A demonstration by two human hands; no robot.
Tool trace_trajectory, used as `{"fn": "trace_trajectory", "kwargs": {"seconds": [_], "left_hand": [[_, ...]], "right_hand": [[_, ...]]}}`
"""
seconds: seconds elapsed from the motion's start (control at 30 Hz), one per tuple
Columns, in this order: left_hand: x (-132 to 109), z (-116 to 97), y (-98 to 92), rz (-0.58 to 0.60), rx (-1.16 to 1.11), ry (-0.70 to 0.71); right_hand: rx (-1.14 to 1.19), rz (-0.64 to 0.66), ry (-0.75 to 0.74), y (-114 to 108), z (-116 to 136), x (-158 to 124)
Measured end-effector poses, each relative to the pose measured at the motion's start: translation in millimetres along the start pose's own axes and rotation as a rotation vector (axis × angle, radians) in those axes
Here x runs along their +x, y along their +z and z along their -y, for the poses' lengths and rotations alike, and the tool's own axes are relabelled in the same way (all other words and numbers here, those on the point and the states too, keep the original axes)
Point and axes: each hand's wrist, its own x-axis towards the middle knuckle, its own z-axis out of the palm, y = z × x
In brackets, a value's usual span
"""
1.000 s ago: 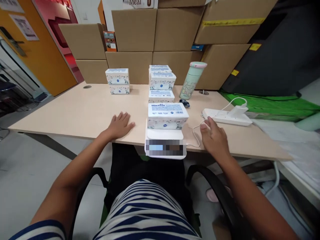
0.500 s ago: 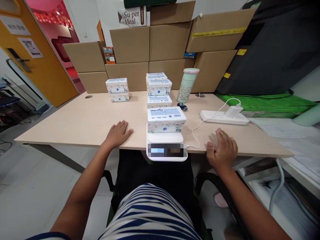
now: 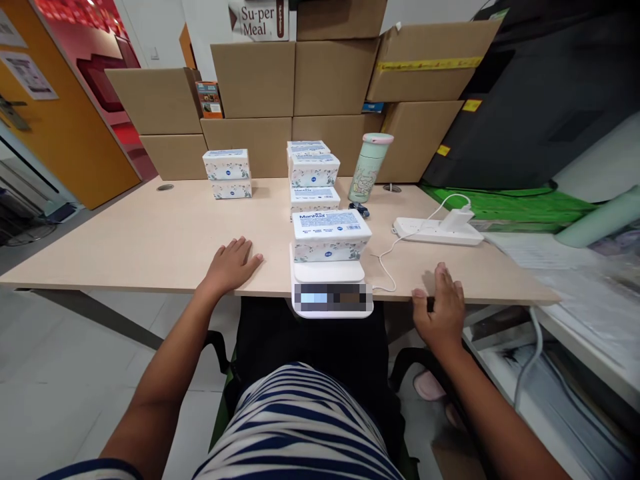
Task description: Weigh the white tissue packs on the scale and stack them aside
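Observation:
My left hand [image 3: 231, 265] lies flat on the tabletop near its front edge, palm down, holding nothing. At the front edge on the right, my right hand [image 3: 442, 307] rests with fingers apart and no object in it. Between the hands, a white kitchen scale [image 3: 330, 272] reaches slightly past the table edge; its display is blurred out. On it sits a white tissue pack [image 3: 330, 237] marked "Manhua". Behind the scale, several more tissue packs [image 3: 314, 171] are stacked. Two tissue packs [image 3: 226, 165] stand one on the other at the back left.
A pale green bottle [image 3: 369, 168] stands at the back, with a small dark object [image 3: 359, 210] before it. A white power strip [image 3: 439, 231] lies on the right, its thin cable running toward the scale. Cardboard boxes [image 3: 253, 80] wall off the back of the table [image 3: 125, 247].
The camera view has shifted slightly. My right hand has turned a little, with its fingers pointing more upward. My left hand and the tissue packs stay in place.

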Motion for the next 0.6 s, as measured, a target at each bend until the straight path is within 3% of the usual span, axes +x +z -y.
{"fn": "trace_trajectory", "kwargs": {"seconds": [0.6], "left_hand": [[-0.3,1.3,3.4,-0.026,-0.050,0.003]], "right_hand": [[-0.025,-0.031,-0.007,2.3,-0.1,-2.5]]}}
